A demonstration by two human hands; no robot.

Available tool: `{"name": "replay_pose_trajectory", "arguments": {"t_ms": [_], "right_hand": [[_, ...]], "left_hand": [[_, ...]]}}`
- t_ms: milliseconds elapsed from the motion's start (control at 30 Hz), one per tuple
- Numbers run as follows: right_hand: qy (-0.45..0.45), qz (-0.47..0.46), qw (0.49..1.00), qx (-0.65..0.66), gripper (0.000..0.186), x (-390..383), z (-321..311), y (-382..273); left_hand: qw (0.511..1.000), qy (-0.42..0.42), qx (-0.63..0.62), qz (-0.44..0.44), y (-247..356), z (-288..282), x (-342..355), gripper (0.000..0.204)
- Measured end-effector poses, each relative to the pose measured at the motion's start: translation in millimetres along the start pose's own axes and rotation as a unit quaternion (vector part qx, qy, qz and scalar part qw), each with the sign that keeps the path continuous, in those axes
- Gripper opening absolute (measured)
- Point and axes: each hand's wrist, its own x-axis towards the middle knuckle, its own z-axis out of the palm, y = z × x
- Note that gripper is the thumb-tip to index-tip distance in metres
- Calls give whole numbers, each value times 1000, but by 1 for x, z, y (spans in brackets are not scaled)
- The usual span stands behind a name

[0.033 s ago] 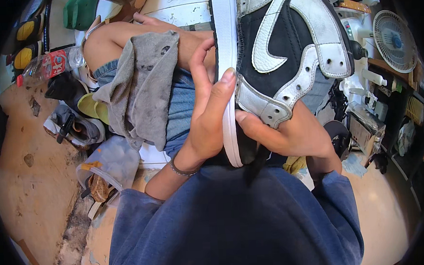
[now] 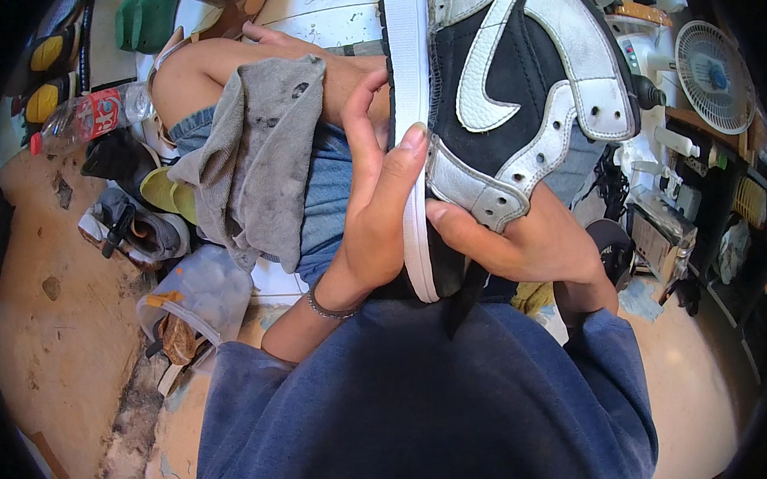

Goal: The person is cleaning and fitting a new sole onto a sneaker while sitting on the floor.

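A black and white high-top sneaker (image 2: 523,85) without laces in its eyelets stands on its side before my chest, toe toward me, its white sole edge facing left. My left hand (image 2: 377,196) grips the sole, thumb pressed on the white sidewall and fingers behind it. From the other side my right hand (image 2: 531,236) holds the toe end, its thumb at the seam where upper meets sole; its other fingers are hidden behind the shoe. A grey cloth (image 2: 262,150) with dark stains lies over my left thigh.
To the left are a plastic bottle (image 2: 95,116) with a red label, a grey shoe (image 2: 144,230) and a translucent container (image 2: 208,288) with things inside. On the right stand a white fan (image 2: 713,75) and a cluttered shelf. Green shoe-shaped pieces (image 2: 145,22) lie at the far left.
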Motion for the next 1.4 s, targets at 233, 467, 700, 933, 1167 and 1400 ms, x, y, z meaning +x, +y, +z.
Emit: {"name": "replay_pose_trajectory", "arguments": {"t_ms": [233, 467, 700, 933, 1167, 1400], "right_hand": [[-100, 1, 983, 153, 34, 0, -7, 8], [-98, -22, 967, 234, 37, -3, -3, 23], [-199, -12, 980, 27, 51, 2, -6, 31], [-170, -55, 984, -25, 55, -8, -7, 23], [-218, 8, 975, 51, 69, -8, -14, 20], [-228, -28, 972, 56, 66, -7, -6, 24]], "left_hand": [[998, 32, 46, 26, 10, -4, 2, 62], [995, 46, 49, 78, 5, -8, 5, 60], [997, 36, -14, -70, 1, -17, 5, 54], [998, 6, 44, -45, 0, -17, 6, 53], [991, 3, 127, 30, 1, -21, 14, 48], [979, 16, 166, 116, -4, -20, 3, 49]]}}
